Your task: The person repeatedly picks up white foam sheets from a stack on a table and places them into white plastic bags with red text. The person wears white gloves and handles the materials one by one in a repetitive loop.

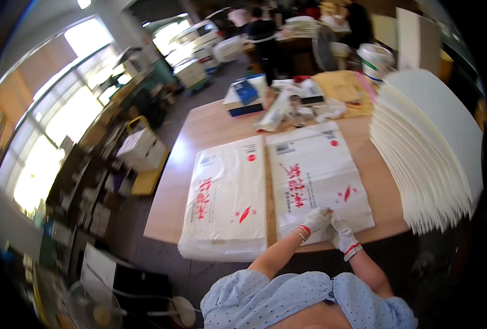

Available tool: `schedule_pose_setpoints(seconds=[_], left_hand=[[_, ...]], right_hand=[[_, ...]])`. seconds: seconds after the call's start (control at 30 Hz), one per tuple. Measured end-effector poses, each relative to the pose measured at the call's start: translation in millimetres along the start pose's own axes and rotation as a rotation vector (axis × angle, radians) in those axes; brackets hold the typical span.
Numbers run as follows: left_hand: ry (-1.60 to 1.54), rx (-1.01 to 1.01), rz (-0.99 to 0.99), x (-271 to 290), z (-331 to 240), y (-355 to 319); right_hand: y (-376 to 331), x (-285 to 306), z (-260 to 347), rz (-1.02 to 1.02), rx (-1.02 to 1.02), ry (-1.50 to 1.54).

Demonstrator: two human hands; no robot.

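A white plastic bag [331, 170] with red and black print lies flat on the wooden table [388, 189], right in front of me. Both my hands wear white knitted gloves with red cuffs. At the bag's near edge, my left hand [317, 220] and my right hand [342, 233] come together with bent fingers that look closed on the bag. The fingertips are small and partly hidden by the gloves. To the left, apart from this bag, lies a thick stack of similar printed plastic bags [229, 189].
A tall, fanned stack of white sheets [419, 142] stands at the table's right. Toward the far edge are a blue-and-white box [247, 94], loose wrapping [279, 109] and a yellow packet [339, 88]. A white bucket [375, 59] stands beyond. Two people work in the background.
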State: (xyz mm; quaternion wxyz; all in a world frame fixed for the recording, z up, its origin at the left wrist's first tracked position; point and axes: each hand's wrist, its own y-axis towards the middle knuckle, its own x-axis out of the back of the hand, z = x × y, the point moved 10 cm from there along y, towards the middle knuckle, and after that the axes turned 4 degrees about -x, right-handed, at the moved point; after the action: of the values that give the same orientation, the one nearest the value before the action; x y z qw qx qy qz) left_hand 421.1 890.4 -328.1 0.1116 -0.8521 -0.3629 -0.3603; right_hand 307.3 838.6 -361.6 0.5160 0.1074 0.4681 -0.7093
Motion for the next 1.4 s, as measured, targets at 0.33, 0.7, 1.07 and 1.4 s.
schedule_pose_setpoints(seconds=[0.33,0.7,1.07,1.4], left_hand=[[-0.539,0.346,0.012,80.0,-4.7,5.1],[-0.087,0.132,-0.019,82.4,-26.3,23.0],[-0.649,0.13,-0.104,121.6,-29.7,71.3],[0.342,-0.121,-0.229,199.9,-148.1,61.2]], right_hand=[[8.1,52.1,102.5,-0.559,0.832,-1.539],[53.7,14.0,84.9,-0.39,0.512,-1.101],[-55.9,-155.8,100.4,-0.192,1.419,-1.36],[-141.7,-74.4,163.0,-0.015,1.14,-1.529]])
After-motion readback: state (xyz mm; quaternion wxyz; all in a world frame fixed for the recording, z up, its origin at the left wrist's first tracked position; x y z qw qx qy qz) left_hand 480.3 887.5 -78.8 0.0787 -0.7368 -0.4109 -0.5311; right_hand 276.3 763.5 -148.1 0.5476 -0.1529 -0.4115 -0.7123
